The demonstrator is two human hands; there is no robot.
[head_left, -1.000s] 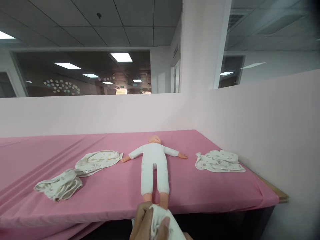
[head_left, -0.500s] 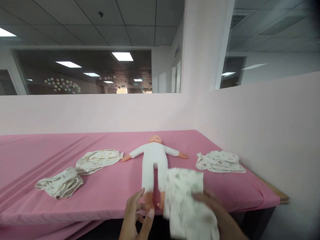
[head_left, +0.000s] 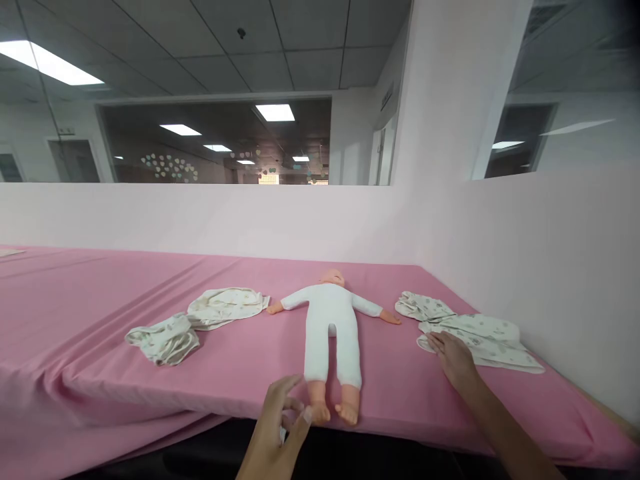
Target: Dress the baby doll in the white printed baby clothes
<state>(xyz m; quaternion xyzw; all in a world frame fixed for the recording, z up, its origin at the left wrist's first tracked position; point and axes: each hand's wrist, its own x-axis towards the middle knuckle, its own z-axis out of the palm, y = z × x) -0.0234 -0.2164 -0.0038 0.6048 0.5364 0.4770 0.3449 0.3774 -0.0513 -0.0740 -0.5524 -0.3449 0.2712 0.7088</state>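
Observation:
A baby doll (head_left: 330, 327) in a white suit lies on its back on the pink-covered table (head_left: 240, 373), feet toward me. My left hand (head_left: 280, 420) hovers at the table's near edge beside the doll's left foot, fingers loosely curled and holding nothing. My right hand (head_left: 453, 357) rests flat and open on the near edge of a pile of printed white baby clothes (head_left: 475, 330) to the right of the doll.
Two more printed garments lie left of the doll: a flat one (head_left: 227, 305) and a crumpled one (head_left: 163, 338). Pale pink partition walls (head_left: 550, 267) close the table at the back and right. The pink cloth hangs in folds at the left front.
My right hand carried a printed white garment from the table's front edge to the right and laid it on the clothes pile. My left hand let go of it. The view shifted left.

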